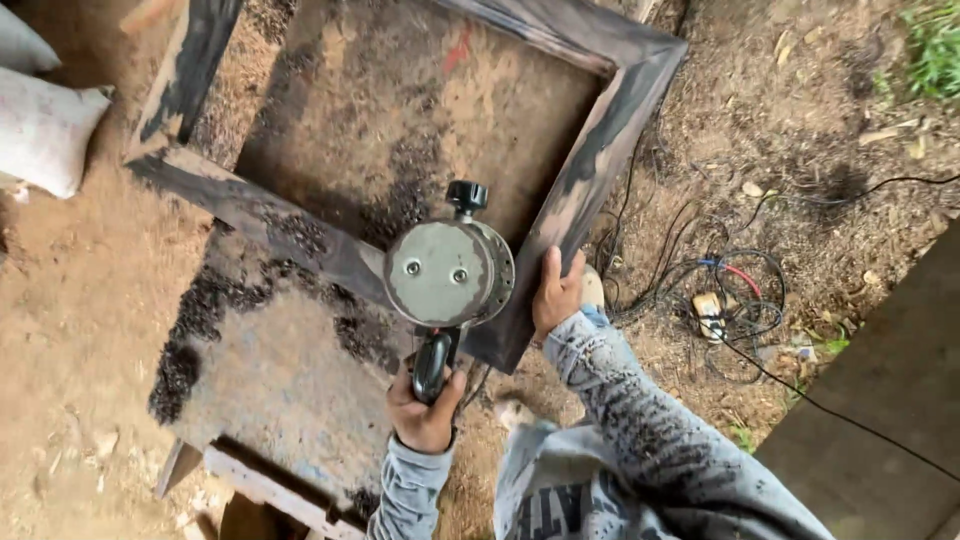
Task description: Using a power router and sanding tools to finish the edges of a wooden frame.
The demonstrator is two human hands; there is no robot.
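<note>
I see my left hand (425, 405) clenched around the grey round-housed power sander's (448, 272) handle; my right hand (556, 295) grips the charred dark wooden frame (590, 160).

This is a rough outdoor woodworking yard. The ground (820, 120) is bare dirt strewn with wood chips and dust. A charred wooden frame (590, 170) lies on a stained board (290, 370) at centre, black dust around it. Tangled power cables (720, 290) sprawl at right, filled sacks (45, 130) sit upper left, and grass (935, 45) shows upper right.
</note>
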